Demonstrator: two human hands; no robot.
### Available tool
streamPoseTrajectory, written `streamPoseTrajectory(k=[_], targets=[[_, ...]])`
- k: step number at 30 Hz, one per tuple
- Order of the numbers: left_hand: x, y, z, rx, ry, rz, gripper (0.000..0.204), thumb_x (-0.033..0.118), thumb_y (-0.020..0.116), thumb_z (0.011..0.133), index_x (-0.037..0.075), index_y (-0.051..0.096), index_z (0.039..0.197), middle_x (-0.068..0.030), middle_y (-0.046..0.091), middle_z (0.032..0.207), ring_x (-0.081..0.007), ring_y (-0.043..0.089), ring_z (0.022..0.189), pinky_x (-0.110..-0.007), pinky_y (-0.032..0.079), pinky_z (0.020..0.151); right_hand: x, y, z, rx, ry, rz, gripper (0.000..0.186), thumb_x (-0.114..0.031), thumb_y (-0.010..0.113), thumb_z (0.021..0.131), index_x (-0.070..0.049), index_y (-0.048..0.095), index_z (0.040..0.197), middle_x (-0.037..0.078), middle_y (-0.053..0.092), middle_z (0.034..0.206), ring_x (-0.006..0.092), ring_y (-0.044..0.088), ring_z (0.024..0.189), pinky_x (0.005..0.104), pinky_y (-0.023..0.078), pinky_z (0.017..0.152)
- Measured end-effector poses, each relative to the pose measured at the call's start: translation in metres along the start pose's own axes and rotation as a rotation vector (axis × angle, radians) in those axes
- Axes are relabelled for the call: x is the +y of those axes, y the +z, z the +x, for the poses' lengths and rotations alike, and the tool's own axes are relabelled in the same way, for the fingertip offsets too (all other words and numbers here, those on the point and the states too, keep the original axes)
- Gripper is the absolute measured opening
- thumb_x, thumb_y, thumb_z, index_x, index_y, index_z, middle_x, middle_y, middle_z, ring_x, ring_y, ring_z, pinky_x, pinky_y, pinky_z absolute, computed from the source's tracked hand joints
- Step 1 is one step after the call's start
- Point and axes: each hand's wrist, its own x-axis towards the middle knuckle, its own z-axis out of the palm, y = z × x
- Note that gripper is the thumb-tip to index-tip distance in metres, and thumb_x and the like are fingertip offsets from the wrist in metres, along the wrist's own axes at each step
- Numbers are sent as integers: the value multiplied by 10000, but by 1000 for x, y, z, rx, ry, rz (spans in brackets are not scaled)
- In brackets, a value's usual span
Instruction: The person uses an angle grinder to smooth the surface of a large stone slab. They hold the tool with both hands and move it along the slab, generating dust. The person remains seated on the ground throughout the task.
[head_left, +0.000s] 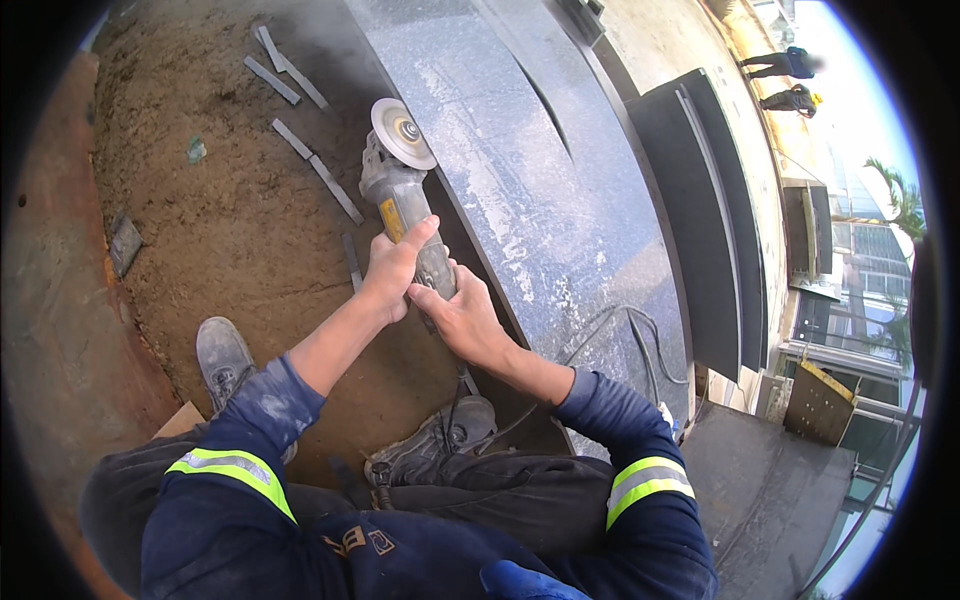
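An angle grinder [396, 190] with a grey, dusty body is gripped in both of my hands. My left hand [393, 265] wraps the body nearer the head. Just behind it, my right hand [470, 315] closes around the rear of the body. The pale round disc [403, 133] stands at the left edge of a large grey stone slab [540, 180]; I cannot tell whether it touches. White dust hangs in the air beyond the disc. A black power cord [515, 425] runs from below the grinder toward the slab.
Several narrow offcut strips [335, 188] lie on the brown dirt [220, 250] to the left. Dark slabs [690, 220] are stacked at the right. A loop of cable [645, 345] rests on the slab. Two people [790, 98] stand far off at the upper right.
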Motion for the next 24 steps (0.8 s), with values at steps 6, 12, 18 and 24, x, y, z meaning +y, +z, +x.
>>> streamPoseTrajectory(k=[6, 12, 18, 24], targets=[[-8, 0, -9, 14, -7, -20, 453, 405, 751, 917, -4, 603, 1046, -131, 676, 889, -236, 718, 763, -387, 615, 687, -5, 0, -13, 0, 15, -40, 388, -248, 749, 938, 49, 594, 1135, 64, 659, 940, 99, 595, 831, 296, 504, 719], [-39, 15, -42, 34, 13, -85, 332, 282, 760, 919, 8, 610, 1031, -111, 659, 879, -210, 697, 713, -358, 595, 640, 12, -11, -53, -1, 52, -102, 492, -309, 766, 909, 68, 567, 1154, 160, 681, 976, 226, 663, 911, 374, 520, 794], [-55, 18, -53, 67, 10, -66, 325, 282, 737, 926, 15, 588, 1038, -115, 663, 882, -219, 702, 750, -375, 602, 673, 14, -17, -69, -18, 69, -129, 581, -331, 761, 904, 88, 534, 1237, 235, 683, 1086, 327, 688, 1042, 417, 520, 890], [-56, 14, -50, 22, 8, -64, 369, 319, 748, 911, 28, 571, 1056, -116, 660, 905, -236, 703, 784, -388, 607, 695, 15, -17, -68, 6, 22, -118, 587, -329, 755, 905, 85, 525, 1252, 219, 671, 1093, 290, 663, 1043, 402, 514, 893]])
